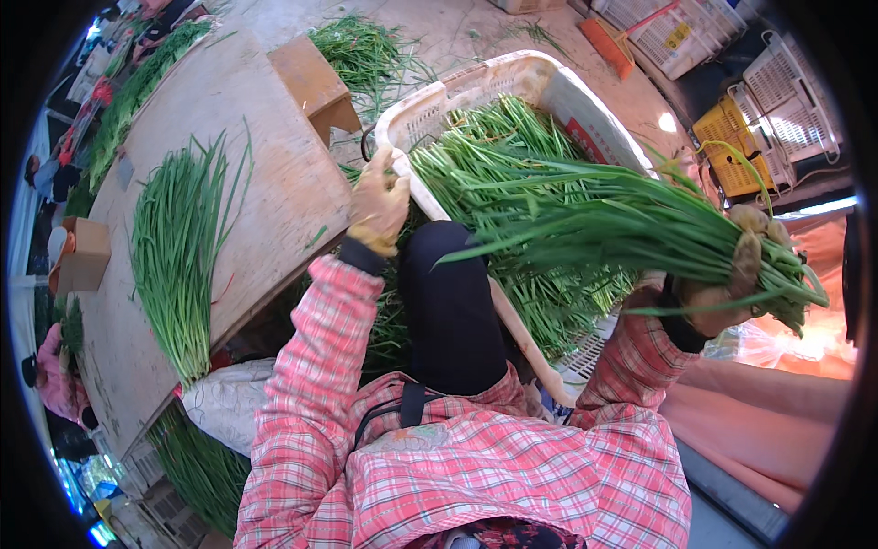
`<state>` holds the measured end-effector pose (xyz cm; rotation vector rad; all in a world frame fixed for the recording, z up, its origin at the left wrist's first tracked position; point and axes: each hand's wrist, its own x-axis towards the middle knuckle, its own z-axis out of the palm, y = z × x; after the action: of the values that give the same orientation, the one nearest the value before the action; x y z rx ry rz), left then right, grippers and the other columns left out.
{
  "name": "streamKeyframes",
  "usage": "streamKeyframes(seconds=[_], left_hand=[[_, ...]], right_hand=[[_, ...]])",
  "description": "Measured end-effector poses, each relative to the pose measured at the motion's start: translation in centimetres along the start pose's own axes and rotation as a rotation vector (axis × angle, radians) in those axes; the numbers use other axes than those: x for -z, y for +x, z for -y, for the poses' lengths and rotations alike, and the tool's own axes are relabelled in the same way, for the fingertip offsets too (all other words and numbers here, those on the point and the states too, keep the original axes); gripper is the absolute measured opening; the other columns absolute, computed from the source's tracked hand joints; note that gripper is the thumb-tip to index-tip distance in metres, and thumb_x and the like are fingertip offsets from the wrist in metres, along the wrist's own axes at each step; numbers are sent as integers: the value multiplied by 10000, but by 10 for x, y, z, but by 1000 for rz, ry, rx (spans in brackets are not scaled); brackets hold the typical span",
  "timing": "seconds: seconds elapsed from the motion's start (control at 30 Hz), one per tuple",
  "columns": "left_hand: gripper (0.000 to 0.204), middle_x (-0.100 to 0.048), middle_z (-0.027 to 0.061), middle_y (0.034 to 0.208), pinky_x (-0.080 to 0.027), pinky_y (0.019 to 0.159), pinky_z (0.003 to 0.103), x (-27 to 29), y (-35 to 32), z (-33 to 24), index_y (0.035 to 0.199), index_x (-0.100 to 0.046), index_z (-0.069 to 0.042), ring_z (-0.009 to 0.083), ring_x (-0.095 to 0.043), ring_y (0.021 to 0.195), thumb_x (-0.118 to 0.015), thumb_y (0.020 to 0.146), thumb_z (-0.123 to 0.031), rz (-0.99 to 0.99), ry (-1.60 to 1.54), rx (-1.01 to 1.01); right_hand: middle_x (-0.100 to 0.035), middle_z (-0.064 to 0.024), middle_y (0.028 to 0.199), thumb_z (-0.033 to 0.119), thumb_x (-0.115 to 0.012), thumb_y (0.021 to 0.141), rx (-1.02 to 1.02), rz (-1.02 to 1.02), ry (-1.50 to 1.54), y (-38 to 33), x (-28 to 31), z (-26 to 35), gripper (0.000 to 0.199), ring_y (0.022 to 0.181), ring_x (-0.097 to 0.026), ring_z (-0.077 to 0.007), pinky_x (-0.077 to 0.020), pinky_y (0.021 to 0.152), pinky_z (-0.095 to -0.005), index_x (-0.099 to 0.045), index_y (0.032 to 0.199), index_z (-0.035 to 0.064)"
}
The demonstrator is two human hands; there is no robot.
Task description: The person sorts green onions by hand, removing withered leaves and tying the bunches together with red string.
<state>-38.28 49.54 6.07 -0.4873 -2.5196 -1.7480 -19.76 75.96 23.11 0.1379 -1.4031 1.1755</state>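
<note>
My right hand, gloved, is wrapped round the stem end of a bunch of green chives. The bunch is raised, its long leaves reaching left over the white plastic crate. Loose chives fill the crate, which stands in front of me by my knee. At the crate's left corner, my left hand, in a yellowish glove, has its bent fingers closed on the rim. A separate bunch of chives lies on the wooden table to my left.
The wooden table runs along my left, with a cardboard box at its far edge. More chives lie on the floor beyond. A broom, white baskets and a yellow crate stand far right. Other people are at far left.
</note>
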Motion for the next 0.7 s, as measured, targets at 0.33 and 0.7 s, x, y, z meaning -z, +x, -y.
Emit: streamKeyframes(seconds=[0.33,0.7], left_hand=[[922,-502,181,1256,-437,937,427,92,-131,-82,1387,-264,-22,326,-515,1129,-439,778,-691,619,-1564,482],[542,-472,184,1274,-530,792,298,154,-165,-27,1324,-372,-33,180,-599,949,-577,871,-249,448,-1489,690]], right_hand=[[-584,-86,1023,198,-609,741,385,1060,133,-117,-140,81,310,878,-575,-222,-460,733,-344,-565,1027,88],[-557,-62,1057,180,-603,695,405,1261,369,-239,-174,112,404,1060,-520,-238,-435,877,-397,-581,1096,143]])
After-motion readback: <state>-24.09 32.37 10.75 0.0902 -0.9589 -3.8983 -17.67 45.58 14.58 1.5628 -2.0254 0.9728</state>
